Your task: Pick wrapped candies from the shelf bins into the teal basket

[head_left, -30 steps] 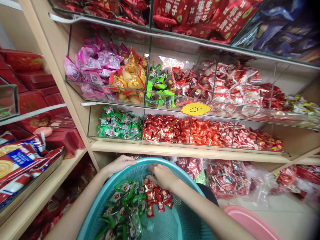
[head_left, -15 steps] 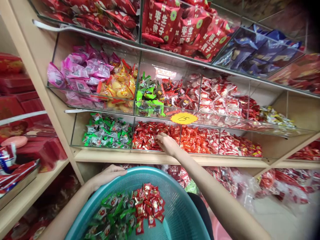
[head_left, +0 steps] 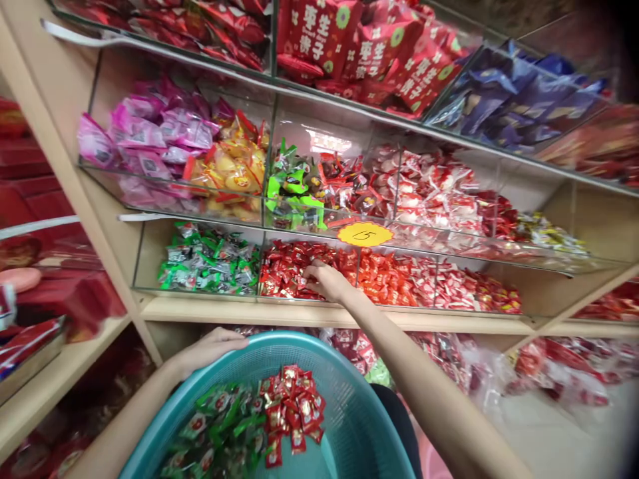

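Note:
My left hand (head_left: 217, 347) grips the left rim of a teal plastic basket (head_left: 344, 362), its fingers over the edge. Inside lie green-wrapped candies (head_left: 219, 422) on the left and a pile of red-wrapped candies (head_left: 294, 409) beside them. My right hand (head_left: 327, 281) reaches over the front of the lowest shelf's clear bin, its fingers curled down on the red candies (head_left: 282, 269) there. The exact pieces between the fingers are mostly hidden.
Bins of green candies (head_left: 210, 259) and orange-red candies (head_left: 384, 276) flank that bin. A yellow price tag (head_left: 365, 234) marked 15 hangs above. Higher shelves hold purple packets (head_left: 150, 130) and large red bags (head_left: 319, 36). A wooden ledge (head_left: 200, 310) runs below the bins.
The view has shifted slightly, with shelves and basket a little further left. My right hand stays in the red candies, and my left hand keeps hold of the basket rim.

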`<control>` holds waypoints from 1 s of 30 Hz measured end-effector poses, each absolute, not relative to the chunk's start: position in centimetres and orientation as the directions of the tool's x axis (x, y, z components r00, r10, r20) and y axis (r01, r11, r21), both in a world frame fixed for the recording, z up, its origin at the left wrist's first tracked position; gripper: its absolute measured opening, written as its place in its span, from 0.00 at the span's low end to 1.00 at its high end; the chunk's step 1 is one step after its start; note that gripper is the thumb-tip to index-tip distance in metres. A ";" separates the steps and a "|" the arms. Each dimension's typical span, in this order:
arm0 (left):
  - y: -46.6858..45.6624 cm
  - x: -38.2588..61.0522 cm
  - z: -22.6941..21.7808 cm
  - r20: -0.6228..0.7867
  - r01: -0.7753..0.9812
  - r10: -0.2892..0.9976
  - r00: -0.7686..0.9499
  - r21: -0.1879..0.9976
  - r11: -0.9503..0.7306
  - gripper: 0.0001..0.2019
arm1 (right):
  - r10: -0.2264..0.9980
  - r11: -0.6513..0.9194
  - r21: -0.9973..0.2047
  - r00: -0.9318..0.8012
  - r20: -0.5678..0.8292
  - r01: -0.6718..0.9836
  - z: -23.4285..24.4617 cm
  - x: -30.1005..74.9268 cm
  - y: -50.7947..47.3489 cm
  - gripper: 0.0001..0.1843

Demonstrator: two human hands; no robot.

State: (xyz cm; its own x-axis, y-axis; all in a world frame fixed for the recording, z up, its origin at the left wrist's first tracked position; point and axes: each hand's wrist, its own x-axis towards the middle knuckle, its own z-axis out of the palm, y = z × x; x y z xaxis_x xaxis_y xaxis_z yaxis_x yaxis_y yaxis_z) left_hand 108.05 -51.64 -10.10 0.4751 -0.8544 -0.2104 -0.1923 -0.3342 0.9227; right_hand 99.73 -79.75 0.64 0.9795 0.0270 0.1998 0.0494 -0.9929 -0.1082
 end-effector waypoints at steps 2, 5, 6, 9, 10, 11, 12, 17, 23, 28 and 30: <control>-51.5 107.8 -10.0 -0.219 -0.161 -0.848 0.483 0.929 -0.332 0.21 | 0.018 -0.990 -0.134 0.974 0.225 0.049 0.3 99.7 -79.7 0.07; -51.4 107.7 -9.8 -0.233 -0.134 -0.839 0.491 0.932 -0.337 0.20 | 0.008 -0.984 -0.168 0.957 0.289 0.058 0.1 99.4 -79.6 0.04; -51.4 107.7 -9.8 -0.234 -0.135 -0.840 0.490 0.931 -0.338 0.20 | 0.003 -0.981 -0.184 0.950 0.314 0.064 0.2 99.2 -79.6 0.03; -51.4 107.7 -9.8 -0.235 -0.145 -0.839 0.491 0.928 -0.344 0.21 | -0.018 -0.966 -0.245 0.927 0.375 0.080 0.5 98.6 -79.6 0.01; -51.3 107.7 -9.8 -0.238 -0.142 -0.835 0.495 0.927 -0.348 0.21 | -0.030 -0.961 -0.265 0.917 0.397 0.084 0.8 98.2 -79.6 0.02; -51.3 107.7 -9.8 -0.244 -0.134 -0.829 0.502 0.926 -0.354 0.21 | -0.042 -0.953 -0.288 0.906 0.421 0.090 1.0 97.8 -79.4 0.03; -51.3 107.7 -9.8 -0.253 -0.121 -0.823 0.509 0.925 -0.360 0.21 | -0.056 -0.944 -0.316 0.893 0.447 0.099 1.3 97.2 -79.2 0.04; -51.2 107.6 -10.0 -0.266 -0.098 -0.817 0.511 0.927 -0.362 0.20 | -0.120 -0.798 -0.578 0.894 0.432 0.172 0.3 92.9 -76.0 0.15; -51.2 107.8 -10.4 -0.307 -0.037 -0.803 0.510 0.926 -0.377 0.22 | 0.019 -0.779 -0.623 0.997 0.080 0.065 -6.9 89.3 -72.7 0.14; -51.1 107.9 -10.7 -0.307 -0.041 -0.806 0.506 0.925 -0.379 0.23 | 0.066 -0.863 -0.502 0.998 0.002 0.058 -9.1 90.7 -72.0 0.13; -51.1 107.8 -10.7 -0.315 -0.027 -0.803 0.507 0.925 -0.380 0.22 | 0.099 -0.909 -0.409 0.995 -0.017 0.083 -8.9 91.6 -71.2 0.13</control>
State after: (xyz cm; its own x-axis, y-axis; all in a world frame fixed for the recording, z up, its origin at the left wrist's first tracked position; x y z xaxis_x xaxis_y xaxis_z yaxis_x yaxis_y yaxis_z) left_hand 107.79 -51.08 -10.68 0.5065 -0.8026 -0.3151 -0.0269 -0.3799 0.9246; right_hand 91.60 -71.24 -8.88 0.9950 0.0988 -0.0168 0.0834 -0.9089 -0.4087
